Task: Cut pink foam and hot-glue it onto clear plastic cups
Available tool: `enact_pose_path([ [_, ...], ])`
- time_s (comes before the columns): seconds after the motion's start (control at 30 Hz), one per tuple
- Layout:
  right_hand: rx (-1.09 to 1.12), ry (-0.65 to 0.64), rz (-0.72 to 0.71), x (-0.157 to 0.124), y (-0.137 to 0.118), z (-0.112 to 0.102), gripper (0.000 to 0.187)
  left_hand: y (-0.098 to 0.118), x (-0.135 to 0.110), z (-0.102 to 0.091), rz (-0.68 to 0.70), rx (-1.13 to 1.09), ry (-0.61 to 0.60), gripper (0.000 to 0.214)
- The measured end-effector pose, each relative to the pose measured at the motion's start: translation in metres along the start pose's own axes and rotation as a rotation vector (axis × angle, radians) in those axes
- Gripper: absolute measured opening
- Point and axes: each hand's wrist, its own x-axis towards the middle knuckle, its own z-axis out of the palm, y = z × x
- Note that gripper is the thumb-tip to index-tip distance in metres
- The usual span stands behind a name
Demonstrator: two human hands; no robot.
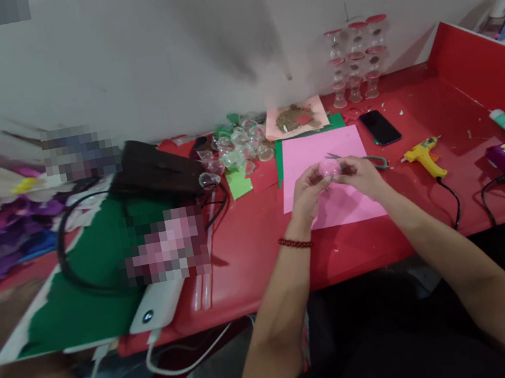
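Pink round piece (pixel 329 168) is btwn L hand (pixel 308 193) & R hand (pixel 362 177), over pink sheet (pixel 318 146) on red worktop (pixel 255 260); both grips closed on it w/ fingertips. Scissors (pixel 378 161) partly hidden behind R hand. Phone (pixel 380 127) & yellow glue gun (pixel 425 158) to the R, clear cups (pixel 245 145) heaped to the L.

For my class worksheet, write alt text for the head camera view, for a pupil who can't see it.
A person's left hand and right hand together hold a small, rounded, pink-looking piece over a pink sheet on a red table. A dark phone and yellow glue gun lie to the right; clear plastic cups cluster to the left.
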Motion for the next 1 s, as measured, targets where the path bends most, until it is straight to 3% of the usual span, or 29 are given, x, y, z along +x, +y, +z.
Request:
enact_pose_path([
  [0.2, 0.066, -0.011, 0.051, 0.001, 0.0, -0.001, 0.041, -0.002, -0.001, 0.003, 0.041, 0.013, 0.011, 0.048],
  [0.4, 0.154, -0.098, 0.103, 0.002, -0.009, -0.007, 0.044, 0.004, -0.003, 0.004, 0.036, -0.016, -0.089, 0.048],
  [0.63, 0.159, -0.033, 0.057, 0.003, -0.004, -0.004, 0.05, -0.001, 0.0, 0.0, 0.039, 0.012, -0.006, 0.05],
  [0.73, 0.09, -0.016, -0.048, 0.003, -0.002, -0.003, 0.045, 0.001, -0.002, 0.001, 0.041, -0.038, -0.03, 0.052],
  [0.9, -0.275, 0.1, -0.441, -0.001, -0.004, -0.004, 0.021, 0.009, -0.007, 0.002, -0.05, -0.209, -0.207, 0.063],
  [1.0, -0.392, 0.076, -0.595, -0.004, -0.006, -0.003, 0.016, 0.008, -0.006, -0.001, 0.004, -0.152, -0.203, 0.062],
])
